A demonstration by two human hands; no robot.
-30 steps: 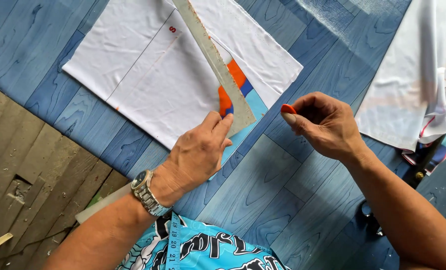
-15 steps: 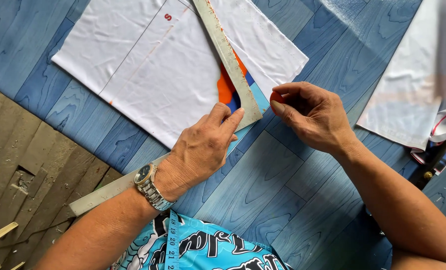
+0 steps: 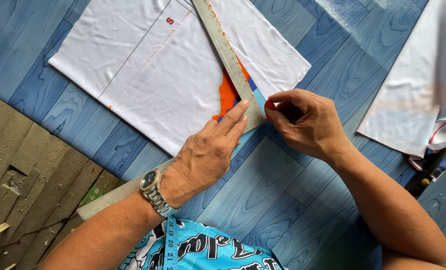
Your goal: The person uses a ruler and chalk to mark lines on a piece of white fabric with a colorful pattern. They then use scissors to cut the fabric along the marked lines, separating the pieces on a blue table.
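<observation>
A white fabric piece [image 3: 148, 75] with thin drawn lines lies flat on the blue wood-pattern surface [image 3: 283, 200]. An orange and blue patch [image 3: 227, 97] shows at its near edge. A long grey L-shaped ruler [image 3: 223, 45] lies across the fabric. My left hand [image 3: 208, 155], with a metal watch [image 3: 152, 186] on the wrist, presses down on the ruler near its corner. My right hand [image 3: 308, 122] pinches a small red chalk [image 3: 269, 105]. The chalk touches the fabric beside the ruler's right edge, near the fabric's corner.
More white fabric with red and blue trim [image 3: 423, 85] is heaped at the right. Brown wooden boards [image 3: 28, 170] lie beyond the blue surface at the lower left. A measuring tape [image 3: 170, 242] hangs over my patterned turquoise shirt.
My right hand has brought the chalk left, up against the ruler's edge. My left hand has stretched its fingers flatter along the ruler. The view has shifted slightly.
</observation>
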